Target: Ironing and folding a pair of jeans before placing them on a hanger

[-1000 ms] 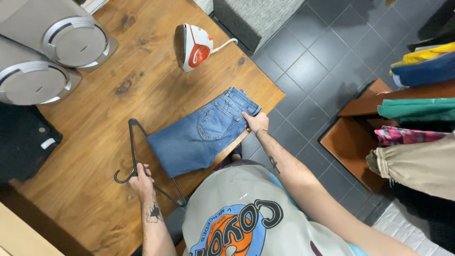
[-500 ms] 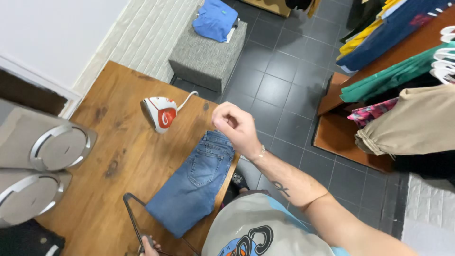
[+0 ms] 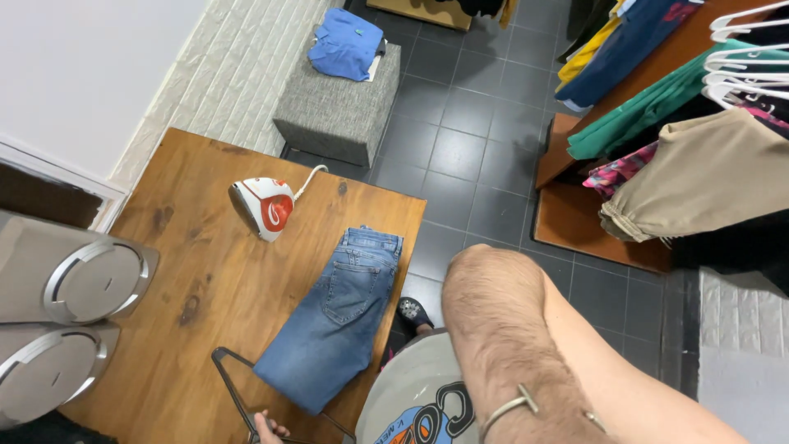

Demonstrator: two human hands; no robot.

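A pair of folded blue jeans [image 3: 337, 316] lies along the near right edge of the wooden table [image 3: 189, 255]. At the bottom edge of the view, my left hand [image 3: 265, 428] grips a dark wire hanger [image 3: 230, 382] lying just left of the jeans' lower end; only its fingers show. My right arm is raised close to the camera, bent at the elbow, with a metal bracelet [image 3: 511, 407] at the wrist. The right hand itself is cut off below the frame.
A white and red iron [image 3: 267, 205] stands on the table beyond the jeans, its cord trailing off the far edge. Two silver round-lidded bins [image 3: 78, 284] sit at the left. A grey ottoman [image 3: 337, 111] holds blue clothes [image 3: 345, 43]. Hanging garments [image 3: 699, 168] fill the right.
My right hand left the jeans' waistband, rose in front of me, then moved out of view as the arm bent. The view tilted up toward the room. My left hand stays on the hanger.
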